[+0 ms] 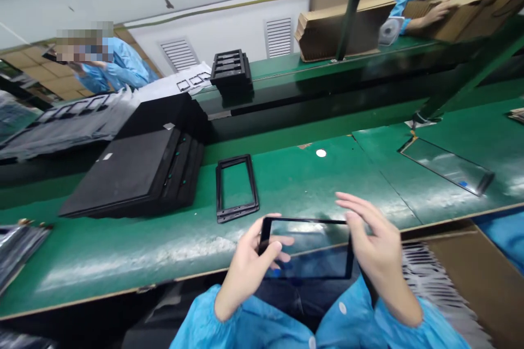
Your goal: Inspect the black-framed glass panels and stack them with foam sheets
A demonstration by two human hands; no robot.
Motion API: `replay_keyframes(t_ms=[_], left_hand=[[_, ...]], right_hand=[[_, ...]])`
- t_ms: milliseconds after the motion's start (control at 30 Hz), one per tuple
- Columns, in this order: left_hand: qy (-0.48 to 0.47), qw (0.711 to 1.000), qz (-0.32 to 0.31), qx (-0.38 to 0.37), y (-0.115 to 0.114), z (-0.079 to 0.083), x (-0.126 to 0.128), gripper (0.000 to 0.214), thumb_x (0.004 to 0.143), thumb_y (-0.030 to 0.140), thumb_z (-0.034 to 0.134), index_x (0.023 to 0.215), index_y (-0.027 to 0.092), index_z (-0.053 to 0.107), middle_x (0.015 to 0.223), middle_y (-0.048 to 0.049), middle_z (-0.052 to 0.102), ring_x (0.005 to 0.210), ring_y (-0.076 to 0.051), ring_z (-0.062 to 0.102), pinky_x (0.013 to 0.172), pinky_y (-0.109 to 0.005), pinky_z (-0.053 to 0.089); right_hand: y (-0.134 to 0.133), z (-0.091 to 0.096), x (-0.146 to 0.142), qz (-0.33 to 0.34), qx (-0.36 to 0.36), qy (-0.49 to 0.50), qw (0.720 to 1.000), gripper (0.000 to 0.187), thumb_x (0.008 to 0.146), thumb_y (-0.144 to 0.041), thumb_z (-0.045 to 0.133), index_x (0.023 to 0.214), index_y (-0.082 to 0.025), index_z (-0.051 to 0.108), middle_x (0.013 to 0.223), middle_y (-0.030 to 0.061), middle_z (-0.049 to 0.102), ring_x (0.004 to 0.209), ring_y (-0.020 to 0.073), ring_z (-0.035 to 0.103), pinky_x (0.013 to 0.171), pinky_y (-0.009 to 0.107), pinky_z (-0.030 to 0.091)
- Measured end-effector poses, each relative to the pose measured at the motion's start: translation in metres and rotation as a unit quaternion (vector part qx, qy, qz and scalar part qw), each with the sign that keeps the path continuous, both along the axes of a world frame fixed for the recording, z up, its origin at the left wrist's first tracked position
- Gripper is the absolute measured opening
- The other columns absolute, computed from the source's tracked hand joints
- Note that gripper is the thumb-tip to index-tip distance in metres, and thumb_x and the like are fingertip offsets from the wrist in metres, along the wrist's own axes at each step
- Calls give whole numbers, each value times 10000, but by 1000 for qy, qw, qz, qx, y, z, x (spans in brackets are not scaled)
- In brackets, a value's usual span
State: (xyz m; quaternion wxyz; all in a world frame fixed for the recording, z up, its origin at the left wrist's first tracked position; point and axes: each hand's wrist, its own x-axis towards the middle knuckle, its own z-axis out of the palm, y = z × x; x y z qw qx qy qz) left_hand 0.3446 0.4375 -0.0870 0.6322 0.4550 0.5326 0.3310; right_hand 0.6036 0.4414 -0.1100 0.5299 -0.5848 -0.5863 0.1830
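Note:
A clear glass panel [313,248] with a black border is held sideways above the front edge of the bench. My left hand [256,262] grips its left end, thumb over the front and fingers showing through the glass behind. A small blue tab shows near the lower left of the panel. Against the right end is my right hand [376,240], its fingers stretched out and its thumb side by the upper corner; whether it presses on the edge I cannot tell. Black rectangular frames [237,211], stacked slightly askew, lie on the bench just beyond my left hand.
Stacks of black foam trays [123,172] stand at left. Another bordered glass panel [450,166] lies at right by a green post [450,76]. Below the bench on my right is a cardboard box [483,283] with white dividers. Co-workers in blue sleeves are across the bench.

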Motion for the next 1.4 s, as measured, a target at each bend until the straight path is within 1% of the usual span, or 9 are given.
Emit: replay_keyframes(t_ms=[267, 367, 500, 633, 800, 933, 1067, 1233, 1400], left_hand=[[-48, 997, 63, 17, -4, -11, -11, 721, 928, 544, 766, 1463, 145, 491, 1052, -215, 840, 697, -258, 819, 530, -261, 594], [30, 992, 50, 109, -3, -12, -13, 730, 1022, 455, 659, 1634, 237, 326, 1352, -214, 753, 954, -273, 830, 751, -353, 669], [273, 878, -5, 393, 10, 4, -14, 571, 1029, 275, 646, 1580, 316, 498, 1600, -101, 592, 1483, -310, 547, 1272, -583, 369], [335, 777, -131, 516, 26, 24, -7, 254, 1059, 274, 610, 1269, 229, 745, 1148, -52, 846, 1098, -253, 777, 1196, -539, 470], [308, 775, -154, 530, 31, 28, -2, 233, 1082, 267, 567, 1120, 191, 784, 881, -29, 845, 714, -178, 778, 654, -285, 583], [316, 784, -167, 508, 24, 26, 1, 253, 1068, 228, 550, 1156, 184, 783, 951, -56, 849, 813, -208, 797, 736, -304, 595], [250, 857, -218, 395, 13, 26, 10, 370, 996, 333, 683, 1333, 200, 761, 1079, -93, 842, 977, -251, 795, 868, -319, 611], [121, 966, 40, 227, 20, 46, -38, 515, 932, 300, 714, 1445, 259, 703, 1007, -47, 773, 667, -158, 752, 608, -249, 581], [87, 884, 405, 218, 64, 94, -170, 610, 793, 217, 753, 1398, 188, 678, 948, -33, 723, 602, -152, 744, 497, -214, 543]], right_hand=[[-6, 1, 15, 113, -195, 235, 946, 392, 982, -523, 686, 1230, -221, 715, 830, 74, 852, 592, 232, 785, 674, 341, 657], [-10, 6, 7, 110, -196, 269, 937, 352, 966, -528, 729, 1126, -217, 693, 781, 81, 843, 518, 212, 756, 630, 319, 649], [-14, 4, 7, 114, -212, 254, 937, 358, 974, -527, 732, 1138, -213, 683, 810, 98, 847, 549, 220, 771, 618, 316, 643], [-20, 3, 5, 123, -229, 243, 934, 349, 983, -518, 723, 1151, -214, 691, 802, 91, 844, 578, 233, 782, 643, 333, 644], [-28, 8, 1, 96, -244, 248, 933, 371, 941, -553, 749, 1101, -219, 727, 794, 92, 843, 571, 239, 776, 630, 336, 647], [-29, 7, -8, 77, -258, 262, 927, 396, 888, -568, 794, 1090, -228, 766, 756, 80, 832, 558, 236, 759, 619, 315, 639], [-25, 2, -32, 181, -286, 276, 900, 410, 823, -611, 827, 1037, -262, 820, 708, 58, 810, 499, 246, 733, 550, 332, 630], [-2, -8, -26, 217, -310, 361, 852, 483, 858, -678, 732, 1256, -410, 792, 937, 135, 860, 833, 405, 834, 745, 530, 696], [36, -32, 1, 123, -232, 277, 924, 279, 878, -636, 722, 1015, -421, 835, 931, 122, 861, 849, 404, 832, 760, 503, 711]])
